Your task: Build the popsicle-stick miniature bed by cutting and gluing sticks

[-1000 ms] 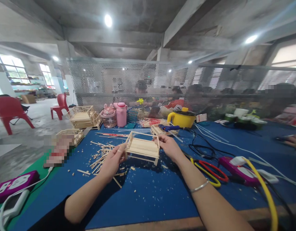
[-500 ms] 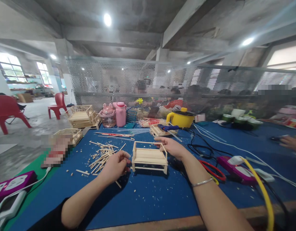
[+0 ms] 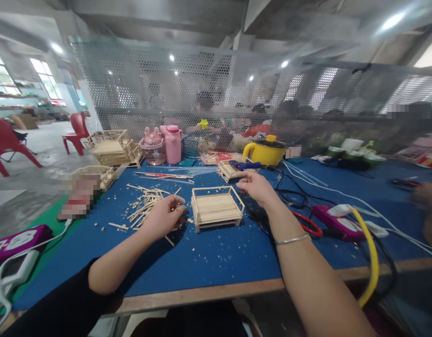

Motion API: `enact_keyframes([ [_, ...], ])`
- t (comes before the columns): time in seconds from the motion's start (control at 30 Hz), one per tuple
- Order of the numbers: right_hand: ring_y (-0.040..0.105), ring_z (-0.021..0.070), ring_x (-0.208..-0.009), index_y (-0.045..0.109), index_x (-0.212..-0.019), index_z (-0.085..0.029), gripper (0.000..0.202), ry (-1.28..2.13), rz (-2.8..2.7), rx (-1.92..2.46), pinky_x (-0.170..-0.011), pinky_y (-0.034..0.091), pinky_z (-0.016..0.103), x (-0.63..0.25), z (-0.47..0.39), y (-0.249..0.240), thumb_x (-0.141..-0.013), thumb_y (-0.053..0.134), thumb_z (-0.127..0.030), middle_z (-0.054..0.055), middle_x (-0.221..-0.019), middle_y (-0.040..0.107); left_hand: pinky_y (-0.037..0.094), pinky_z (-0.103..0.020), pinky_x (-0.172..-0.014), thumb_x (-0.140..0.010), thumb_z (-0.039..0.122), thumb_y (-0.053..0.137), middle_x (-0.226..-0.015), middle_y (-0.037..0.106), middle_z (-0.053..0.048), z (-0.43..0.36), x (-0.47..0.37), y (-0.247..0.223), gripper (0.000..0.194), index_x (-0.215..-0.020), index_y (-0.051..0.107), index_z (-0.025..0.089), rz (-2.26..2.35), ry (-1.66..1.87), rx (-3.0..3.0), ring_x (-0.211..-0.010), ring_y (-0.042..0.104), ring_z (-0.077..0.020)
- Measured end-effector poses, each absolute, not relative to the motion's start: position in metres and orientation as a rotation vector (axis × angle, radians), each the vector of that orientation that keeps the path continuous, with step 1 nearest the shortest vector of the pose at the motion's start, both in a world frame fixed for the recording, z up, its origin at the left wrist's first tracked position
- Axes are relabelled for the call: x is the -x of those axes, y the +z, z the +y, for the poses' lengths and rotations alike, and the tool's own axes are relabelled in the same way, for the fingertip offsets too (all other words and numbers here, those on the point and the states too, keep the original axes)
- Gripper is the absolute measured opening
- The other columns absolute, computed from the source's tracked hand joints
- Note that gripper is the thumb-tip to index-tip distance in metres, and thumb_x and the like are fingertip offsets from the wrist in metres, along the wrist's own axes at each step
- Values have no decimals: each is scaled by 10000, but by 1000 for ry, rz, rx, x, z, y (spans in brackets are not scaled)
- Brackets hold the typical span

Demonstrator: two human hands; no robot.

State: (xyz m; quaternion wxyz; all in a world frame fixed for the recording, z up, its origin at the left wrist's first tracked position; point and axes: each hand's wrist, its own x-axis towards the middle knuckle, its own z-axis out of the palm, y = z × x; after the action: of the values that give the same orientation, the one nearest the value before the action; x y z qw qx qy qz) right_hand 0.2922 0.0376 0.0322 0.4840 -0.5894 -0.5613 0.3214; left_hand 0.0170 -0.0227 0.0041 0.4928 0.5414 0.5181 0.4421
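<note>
A small bed-shaped frame of pale wooden sticks stands on the blue table mat, between my hands and apart from both. My left hand is just left of it, over the edge of a heap of loose wooden sticks. Its fingers are curled in toward the thumb, and whatever they may hold is hidden. At the frame's back right corner my right hand hovers with fingers partly stretched and nothing visible in them. Right behind it a blue glue gun lies across another small stick frame.
Behind stand a yellow pot, a pink bottle and more stick frames. Black cables and a purple power strip lie to the right. A phone lies at left. A co-worker's blurred hand is at far right.
The view has tilted down. My right hand has drawn away from the stick frame's back rail to beside its right corner. My left hand stays near the sticks.
</note>
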Motion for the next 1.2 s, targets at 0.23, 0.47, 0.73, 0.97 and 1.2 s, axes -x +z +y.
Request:
enact_keyframes([
  [0.23,470,96,-525,568,-808,-184,171,490,-1373,1261,-550,392,249,-275,32,36,-715,608,-322,-33,-631,546,392,-181,-374,-654,179,734,-595,617,16,-19,-15,1,186,-814,639,184,1262,1154,-1348,-447,585,-127],
  [0.47,440,99,-531,628,-877,-176,245,312,-1600,1414,-506,323,230,-279,8,56,-830,527,-395,-14,-620,547,520,-268,-718,-701,122,628,-900,701,-56,9,-6,-12,413,-1106,592,194,1136,1296,-1497,-836,681,-187],
  [0.73,490,89,-416,609,-859,-217,387,1090,-2056,1753,-354,323,194,-303,-18,61,-547,803,-337,-33,-603,618,463,-394,-952,-598,-13,566,-1107,699,-102,14,-18,-14,772,-1327,495,228,1012,1125,-1620,-1098,629,-255],
  [0.97,579,143,-500,624,-759,-197,194,878,-1934,1718,-426,388,220,-292,-1,48,-595,726,-190,12,-615,668,480,-272,-715,-640,134,689,-758,683,-9,12,-14,-15,576,-1199,560,180,1080,1134,-1716,-688,628,-149],
  [1.2,594,132,-603,643,-918,-177,214,538,-1648,1591,-582,441,245,-276,35,23,-705,651,-186,23,-719,682,423,-212,-597,-644,200,736,-687,622,26,1,-14,-9,529,-1139,551,174,964,1238,-1543,-608,568,-108],
])
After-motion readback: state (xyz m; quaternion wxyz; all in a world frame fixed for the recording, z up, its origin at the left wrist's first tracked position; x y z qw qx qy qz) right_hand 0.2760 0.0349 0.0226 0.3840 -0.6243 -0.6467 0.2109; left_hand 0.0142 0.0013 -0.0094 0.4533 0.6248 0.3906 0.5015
